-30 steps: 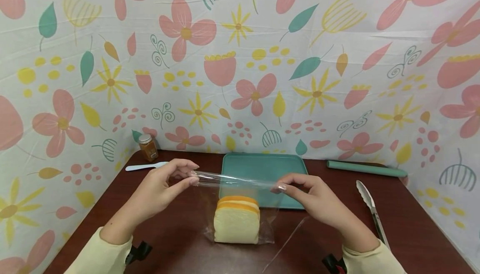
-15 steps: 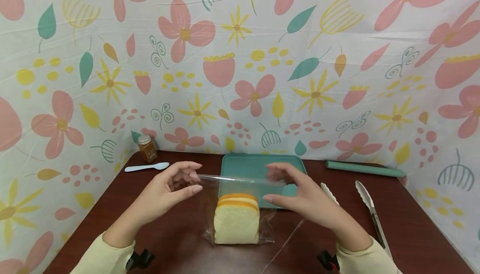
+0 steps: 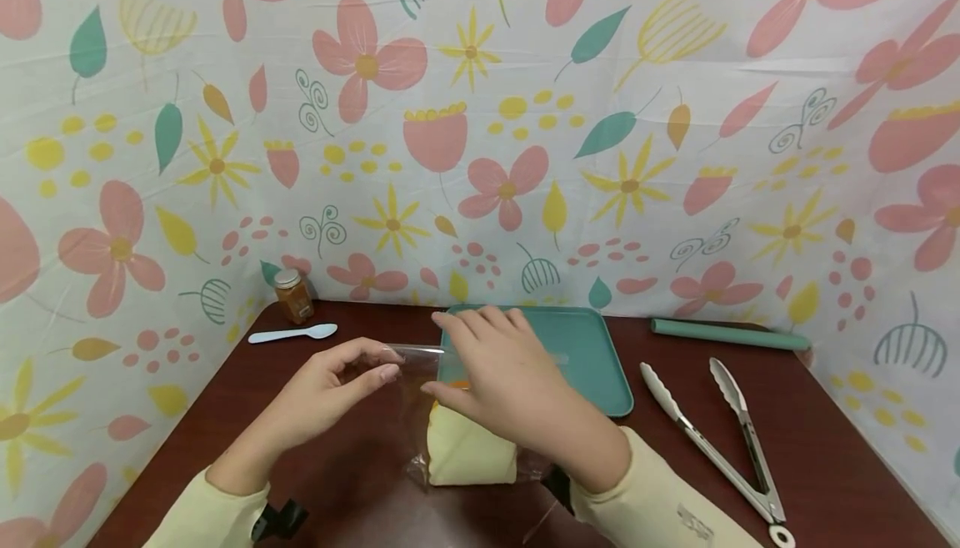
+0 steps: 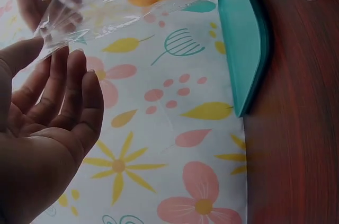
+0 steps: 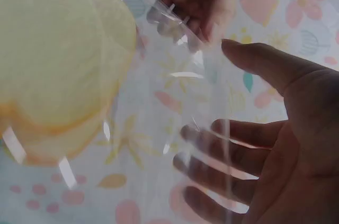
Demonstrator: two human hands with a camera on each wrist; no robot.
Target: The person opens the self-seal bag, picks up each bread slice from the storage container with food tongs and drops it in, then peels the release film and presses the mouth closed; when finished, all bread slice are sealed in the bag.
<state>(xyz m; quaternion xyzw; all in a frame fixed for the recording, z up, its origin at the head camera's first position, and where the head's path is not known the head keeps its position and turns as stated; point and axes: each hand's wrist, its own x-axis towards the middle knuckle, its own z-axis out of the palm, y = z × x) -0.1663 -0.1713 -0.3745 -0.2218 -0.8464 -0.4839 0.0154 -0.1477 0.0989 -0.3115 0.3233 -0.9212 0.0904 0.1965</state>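
Observation:
Slices of bread (image 3: 471,454) with orange crust stand inside a clear plastic bag (image 3: 414,364) on the table before me. My left hand (image 3: 318,394) pinches the bag's upper left corner between thumb and fingers; the left wrist view shows this bag corner (image 4: 63,28) close up. My right hand (image 3: 517,381) is over the bag's top, fingers extended and thumb apart, covering part of the bread in the head view. In the right wrist view, the fingers of the right hand (image 5: 270,134) show through the clear film, spread and not gripping it.
A teal tray (image 3: 588,356) lies behind the bag. Metal tongs (image 3: 697,439) lie spread at the right, below a green roll (image 3: 727,334). At the back left are a light blue spoon (image 3: 292,333) and a lidded jar (image 3: 295,298). A patterned cloth (image 3: 480,156) hangs behind.
My right hand has let go of the bag's upper right corner and moved left across its top, uncovering the tongs. The left hand stays at its corner.

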